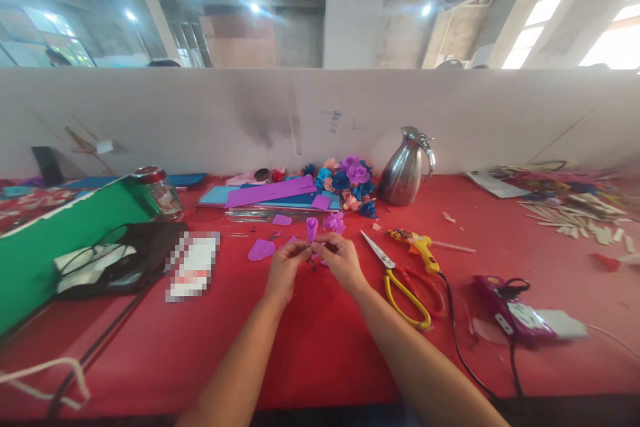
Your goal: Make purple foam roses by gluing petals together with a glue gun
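Both hands meet over the red table (320, 340) and pinch a small rolled purple paper bud (312, 227) that stands upright between the fingertips. My left hand (283, 269) grips its base from the left, my right hand (341, 259) from the right. Loose purple petals (261, 249) lie just left of the hands, and a purple paper flower (334, 221) lies behind them. Yellow-handled scissors (400, 283) lie to the right of my right hand.
A yellow glue gun (419, 246) with a black cord lies right of the scissors. A steel jug (404, 168), a heap of paper flowers (347, 181) and purple and blue sheets (273, 192) stand by the back partition. Green board (60, 240), black bag (120, 257) and jar at left.
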The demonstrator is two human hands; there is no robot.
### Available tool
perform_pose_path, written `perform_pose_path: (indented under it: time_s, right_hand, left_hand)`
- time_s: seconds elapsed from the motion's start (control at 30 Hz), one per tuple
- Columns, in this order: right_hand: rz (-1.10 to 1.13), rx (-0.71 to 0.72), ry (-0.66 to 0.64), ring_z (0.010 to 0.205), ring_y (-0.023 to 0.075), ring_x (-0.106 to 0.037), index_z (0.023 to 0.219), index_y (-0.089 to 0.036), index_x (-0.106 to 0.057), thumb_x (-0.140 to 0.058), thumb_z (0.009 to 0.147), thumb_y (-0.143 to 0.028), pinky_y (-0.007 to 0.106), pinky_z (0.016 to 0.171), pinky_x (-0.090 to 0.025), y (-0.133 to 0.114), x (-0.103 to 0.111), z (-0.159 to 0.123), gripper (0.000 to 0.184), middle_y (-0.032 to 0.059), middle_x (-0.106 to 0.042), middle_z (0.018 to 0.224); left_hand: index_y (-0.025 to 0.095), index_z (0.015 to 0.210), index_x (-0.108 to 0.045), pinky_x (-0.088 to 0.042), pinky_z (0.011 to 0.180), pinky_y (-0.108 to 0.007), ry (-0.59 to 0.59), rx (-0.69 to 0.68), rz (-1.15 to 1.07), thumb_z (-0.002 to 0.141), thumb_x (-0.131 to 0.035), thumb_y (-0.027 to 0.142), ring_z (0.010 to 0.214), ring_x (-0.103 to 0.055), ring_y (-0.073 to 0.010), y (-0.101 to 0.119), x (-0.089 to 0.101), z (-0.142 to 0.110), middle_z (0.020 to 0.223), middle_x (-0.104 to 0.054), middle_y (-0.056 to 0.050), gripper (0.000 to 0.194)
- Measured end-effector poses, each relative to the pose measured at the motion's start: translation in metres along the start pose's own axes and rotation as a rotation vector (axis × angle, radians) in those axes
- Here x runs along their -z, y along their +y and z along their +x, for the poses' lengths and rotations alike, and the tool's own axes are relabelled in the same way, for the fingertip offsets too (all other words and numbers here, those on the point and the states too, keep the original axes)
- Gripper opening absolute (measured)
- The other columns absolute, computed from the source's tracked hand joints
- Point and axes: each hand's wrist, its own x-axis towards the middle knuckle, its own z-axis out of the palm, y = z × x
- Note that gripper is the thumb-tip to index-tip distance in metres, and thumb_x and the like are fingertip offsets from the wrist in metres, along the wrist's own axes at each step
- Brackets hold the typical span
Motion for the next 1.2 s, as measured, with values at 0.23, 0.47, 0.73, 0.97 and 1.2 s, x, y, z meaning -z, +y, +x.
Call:
perform_pose_path:
  time_s: [0.23,0.47,0.73,0.97,1.2]
  right_hand:
    - [0.059,0.027,-0.016,0.063,0.0165,-0.063,0.077,-0.018,-0.067,-0.069,0.070,-0.040,0.026,0.055,-0.049,0.000,-0.001,0.001,0.024,0.0024,-0.067,0.069]
    - [0.106,-0.055,-0.019,0.057,0.0148,-0.060,0.074,-0.018,-0.066,-0.072,0.065,-0.039,0.025,0.053,-0.046,0.000,0.003,0.001,0.024,0.0005,-0.066,0.064]
    - [0.143,-0.022,-0.111,0.060,0.0139,-0.059,0.079,-0.020,-0.069,-0.073,0.066,-0.042,0.026,0.056,-0.050,-0.003,0.003,0.000,0.026,0.0017,-0.066,0.074]
    - [0.076,0.126,-0.159,0.074,0.0152,-0.060,0.071,-0.021,-0.072,-0.072,0.070,-0.040,0.028,0.068,-0.050,-0.005,0.009,0.004,0.018,0.0025,-0.064,0.080]
    - [0.092,0.151,-0.211,0.075,0.0149,-0.059,0.070,-0.022,-0.072,-0.072,0.070,-0.043,0.029,0.071,-0.049,-0.005,0.010,0.006,0.021,0.0025,-0.062,0.080]
  left_hand:
    - [0.016,0.067,-0.071,-0.043,0.062,-0.025,-0.028,-0.026,0.009,0.058,-0.078,0.029,0.058,-0.053,-0.0119,-0.001,0.001,0.001,0.061,-0.063,0.000,0.017]
    - [0.016,0.066,-0.070,-0.042,0.062,-0.023,-0.053,0.009,-0.014,0.059,-0.078,0.028,0.059,-0.051,-0.0107,-0.005,0.002,0.002,0.062,-0.061,0.000,0.016]
    - [0.015,0.062,-0.068,-0.042,0.061,-0.024,-0.103,0.011,-0.045,0.059,-0.079,0.031,0.058,-0.051,-0.0105,-0.001,0.002,0.000,0.060,-0.059,0.000,0.019]
    - [0.015,0.063,-0.070,-0.041,0.064,-0.024,-0.084,0.038,-0.067,0.056,-0.080,0.028,0.061,-0.052,-0.0105,-0.003,0.004,0.000,0.060,-0.061,0.000,0.018]
    - [0.017,0.069,-0.073,-0.045,0.071,-0.027,-0.090,-0.023,-0.040,0.059,-0.078,0.025,0.068,-0.056,-0.0133,-0.004,0.006,0.002,0.068,-0.066,-0.001,0.014]
